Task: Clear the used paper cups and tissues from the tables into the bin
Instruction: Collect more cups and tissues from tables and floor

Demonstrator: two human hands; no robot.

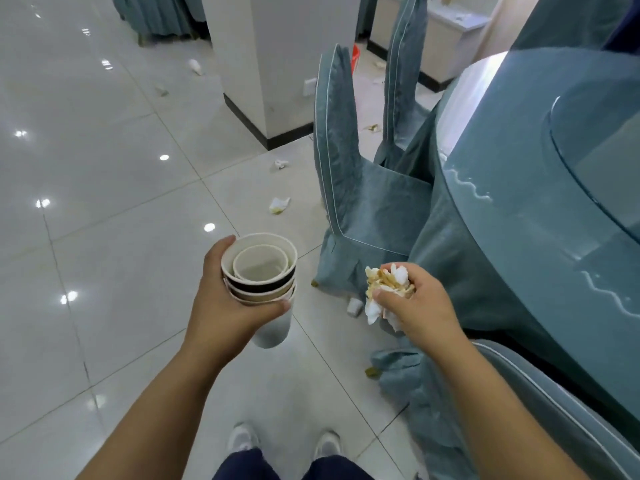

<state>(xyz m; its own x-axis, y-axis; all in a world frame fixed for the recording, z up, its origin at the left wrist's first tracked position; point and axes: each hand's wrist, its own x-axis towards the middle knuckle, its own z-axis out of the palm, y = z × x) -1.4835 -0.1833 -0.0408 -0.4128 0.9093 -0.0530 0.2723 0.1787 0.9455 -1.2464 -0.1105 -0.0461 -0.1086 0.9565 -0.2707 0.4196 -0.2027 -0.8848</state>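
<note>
Paper cups (259,268), nested into one stack, stand left of the covered chair (349,202), carried in the air over the floor tiles. The left hand (225,306) wraps them about mid-height, thumb across the near side and fingers round the far side. The stack's long axis runs nearly upright, mouths up and leaning slightly toward the camera. A loose tissue (279,205) lies on the floor, also left of the chair and farther from the person than the cups. At the chair's foot lies what looks like a small white cup (354,308). Beyond the chair back, a red thing (355,58) shows only as an edge (it may be a bin or bucket, but too little is visible to say). Just in front of the chair, on its table side, the right hand (419,310) closes tightly on a wad of stained tissues (384,285), which bulges out above and below the thumb. Right of the chair stands the round table (519,150), its near surface bare apart from wet streaks. With both hands full, the next move probably depends on where the bin is. If the red thing is the bin, it lies ahead and to the right, past the chair. That puts the tissue hand on the nearer side, and the cups would have to cross over.
</note>
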